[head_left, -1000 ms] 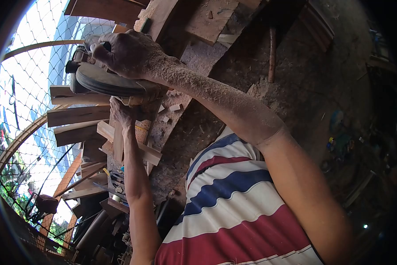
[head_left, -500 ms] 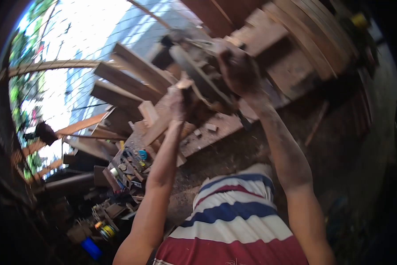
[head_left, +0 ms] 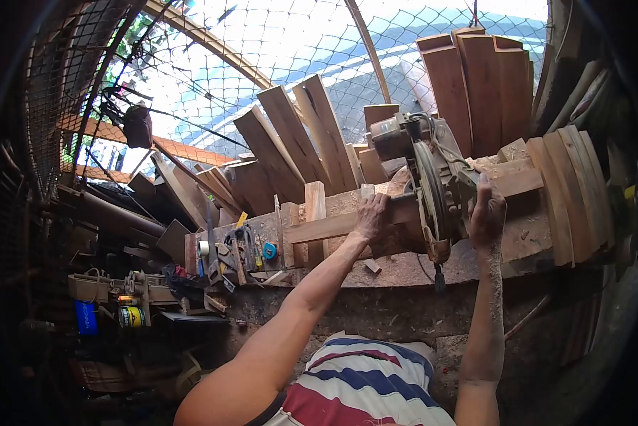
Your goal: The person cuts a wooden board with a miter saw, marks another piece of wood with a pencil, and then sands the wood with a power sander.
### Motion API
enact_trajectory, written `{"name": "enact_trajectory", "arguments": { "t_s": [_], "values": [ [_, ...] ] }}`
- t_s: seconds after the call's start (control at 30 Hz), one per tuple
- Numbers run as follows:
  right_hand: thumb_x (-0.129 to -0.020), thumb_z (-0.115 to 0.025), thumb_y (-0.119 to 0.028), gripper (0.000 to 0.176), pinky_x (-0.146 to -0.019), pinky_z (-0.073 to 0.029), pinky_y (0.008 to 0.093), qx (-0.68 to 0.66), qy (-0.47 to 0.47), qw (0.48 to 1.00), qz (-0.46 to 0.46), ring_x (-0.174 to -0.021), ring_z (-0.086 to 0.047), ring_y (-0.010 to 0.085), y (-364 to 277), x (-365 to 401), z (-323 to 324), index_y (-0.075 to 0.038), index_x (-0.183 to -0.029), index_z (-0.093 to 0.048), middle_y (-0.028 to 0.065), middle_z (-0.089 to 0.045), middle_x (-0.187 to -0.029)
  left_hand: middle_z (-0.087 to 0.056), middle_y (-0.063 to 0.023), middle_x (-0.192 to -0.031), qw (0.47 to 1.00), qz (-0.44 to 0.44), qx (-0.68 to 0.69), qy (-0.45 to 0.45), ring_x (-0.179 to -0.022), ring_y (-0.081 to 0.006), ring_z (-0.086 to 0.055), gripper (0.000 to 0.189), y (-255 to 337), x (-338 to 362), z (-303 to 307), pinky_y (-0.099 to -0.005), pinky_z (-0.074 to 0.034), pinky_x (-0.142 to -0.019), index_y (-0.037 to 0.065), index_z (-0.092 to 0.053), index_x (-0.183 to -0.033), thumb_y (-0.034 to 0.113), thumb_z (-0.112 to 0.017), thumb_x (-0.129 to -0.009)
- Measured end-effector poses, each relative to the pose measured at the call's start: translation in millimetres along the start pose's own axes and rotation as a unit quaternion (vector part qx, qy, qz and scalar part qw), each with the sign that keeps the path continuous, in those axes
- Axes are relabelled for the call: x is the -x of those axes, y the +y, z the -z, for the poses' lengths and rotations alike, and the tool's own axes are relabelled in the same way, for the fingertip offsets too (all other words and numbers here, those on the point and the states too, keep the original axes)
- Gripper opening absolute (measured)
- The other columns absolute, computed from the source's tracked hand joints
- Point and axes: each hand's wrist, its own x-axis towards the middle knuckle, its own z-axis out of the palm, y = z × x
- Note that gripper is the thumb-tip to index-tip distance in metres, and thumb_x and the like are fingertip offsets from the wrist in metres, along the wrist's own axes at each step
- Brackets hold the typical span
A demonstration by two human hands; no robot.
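A circular saw (head_left: pixel 425 186) stands on a dusty workbench (head_left: pixel 404 270), its blade guard facing me. My right hand (head_left: pixel 487 211) grips the saw's handle on its right side. My left hand (head_left: pixel 372 216) presses down on a long wooden strip (head_left: pixel 319 228) that lies flat on the bench and runs into the saw. A short upright offcut (head_left: pixel 315 206) stands just left of that hand.
Boards (head_left: pixel 301 138) lean against the wire-mesh fence behind the bench, and curved planks (head_left: pixel 571 195) are stacked at right. Hand tools (head_left: pixel 237 252) and a tape measure lie at the bench's left end. Cans and clutter (head_left: pixel 113 305) fill a low shelf at far left.
The view has swung round so the bench now lies level in front of me. Both hands stay on the saw and the wooden strip throughout.
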Motion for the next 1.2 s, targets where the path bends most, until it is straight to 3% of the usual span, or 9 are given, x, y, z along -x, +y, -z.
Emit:
{"name": "enact_trajectory", "arguments": {
  "t_s": [0.07, 0.2, 0.37, 0.6, 0.73, 0.8, 0.87, 0.93, 1.2],
  "values": [
    [-0.118, -0.042, -0.056, 0.064, -0.049, -0.034, 0.0313, 0.002, 0.014, 1.0, 0.011, -0.052, -0.045, 0.0058, 2.5, 1.3, -1.0, -0.001, -0.1, -0.069, -0.0045, -0.046, -0.06, -0.066, -0.0123, -0.124, 1.0, 0.0, 0.002, -0.002, -0.121, -0.0323, -0.064, 0.088, -1.2, -1.1, -1.6, -0.0474, -0.049, -0.101, 0.008, -0.062, -0.13, 0.058, -0.095, -0.066],
    [-0.119, -0.042, -0.054, 0.063, -0.05, -0.034, 0.0307, 0.012, 0.005, 1.0, 0.012, -0.054, -0.046, 0.0058, 14.6, 1.3, 1.0, 0.0, -0.104, -0.071, -0.004, -0.047, -0.06, -0.066, -0.0128, -0.125, 1.0, 0.002, 0.009, -0.005, -0.122, -0.0325, -0.064, 0.089, -1.9, -2.2, -2.0, -0.0476, -0.049, -0.103, 0.007, -0.061, -0.13, 0.058, -0.096, -0.066],
    [-0.118, -0.047, -0.05, 0.065, -0.053, -0.038, 0.0288, 0.013, -0.007, 1.0, 0.012, -0.061, -0.047, 0.0044, 8.9, 4.4, 7.9, 0.005, -0.145, -0.068, -0.0051, -0.049, -0.07, -0.067, -0.0135, -0.124, 1.0, 0.004, 0.014, -0.017, -0.123, -0.0327, -0.064, 0.089, 0.1, -2.3, 2.7, -0.0477, -0.049, -0.103, 0.006, -0.062, -0.13, 0.061, -0.094, -0.068],
    [-0.119, -0.044, -0.051, 0.063, -0.052, -0.032, 0.0275, -0.008, -0.003, 1.0, 0.017, -0.058, -0.043, 0.0023, 22.2, 10.6, 5.4, 0.003, -0.137, -0.072, -0.0058, -0.05, -0.068, -0.067, -0.0147, -0.122, 1.0, 0.006, 0.009, 0.0, -0.122, -0.0341, -0.065, 0.081, -1.0, -0.9, 6.7, -0.0488, -0.049, -0.104, 0.006, -0.062, -0.13, 0.053, -0.093, -0.073],
    [-0.116, -0.038, -0.067, 0.076, -0.053, -0.038, 0.0369, 0.065, 0.031, 0.993, 0.091, -0.055, -0.052, 0.0104, 15.9, 5.5, 0.6, -0.001, -0.099, -0.072, -0.001, -0.05, -0.059, -0.067, -0.0157, -0.123, 0.999, 0.025, 0.009, -0.026, -0.123, -0.0353, -0.065, 0.076, 0.8, -1.7, 1.0, -0.0501, -0.05, -0.104, 0.007, -0.062, -0.129, 0.042, -0.096, -0.071],
    [-0.114, -0.034, -0.07, 0.076, -0.068, -0.047, 0.0503, 0.127, 0.003, 0.988, 0.092, -0.075, -0.063, 0.0345, 17.8, -7.4, 7.0, -0.003, -0.108, -0.07, 0.017, -0.061, -0.077, -0.067, -0.0179, -0.125, 0.998, 0.037, 0.059, -0.007, -0.122, -0.0398, -0.065, 0.077, 4.0, -1.0, 1.6, -0.0524, -0.05, -0.106, 0.005, -0.061, -0.128, 0.029, -0.097, -0.065],
    [-0.115, -0.032, -0.067, 0.075, -0.084, -0.055, 0.0601, 0.143, -0.024, 0.989, 0.038, -0.101, -0.071, 0.0548, -4.8, -10.5, 4.0, -0.005, -0.131, -0.071, 0.0324, -0.072, -0.101, -0.067, -0.0186, -0.122, 0.998, 0.012, 0.054, 0.01, -0.12, -0.0409, -0.064, 0.081, -6.6, 0.8, -14.4, -0.052, -0.049, -0.105, 0.004, -0.061, -0.128, 0.042, -0.099, -0.067],
    [-0.115, -0.036, -0.062, 0.069, -0.088, -0.057, 0.0586, 0.122, -0.008, 0.992, 0.023, -0.109, -0.072, 0.0541, -18.2, -11.4, 0.7, -0.006, -0.136, -0.071, 0.0323, -0.074, -0.107, -0.067, -0.0169, -0.119, 0.999, 0.006, 0.039, 0.014, -0.118, -0.0381, -0.065, 0.092, -5.6, -1.3, -12.9, -0.0514, -0.049, -0.101, 0.004, -0.063, -0.124, 0.071, -0.092, -0.067],
    [-0.113, -0.047, -0.052, 0.061, -0.083, -0.06, 0.0507, 0.066, 0.003, 0.998, 0.004, -0.097, -0.08, 0.0452, -9.1, 14.7, 11.6, -0.003, -0.141, -0.072, 0.0283, -0.076, -0.096, -0.067, -0.0137, -0.118, 0.999, 0.003, 0.035, 0.004, -0.119, -0.0353, -0.064, 0.082, -12.4, 0.3, -18.7, -0.0497, -0.048, -0.1, 0.007, -0.063, -0.125, 0.062, -0.091, -0.072]
  ]
}}
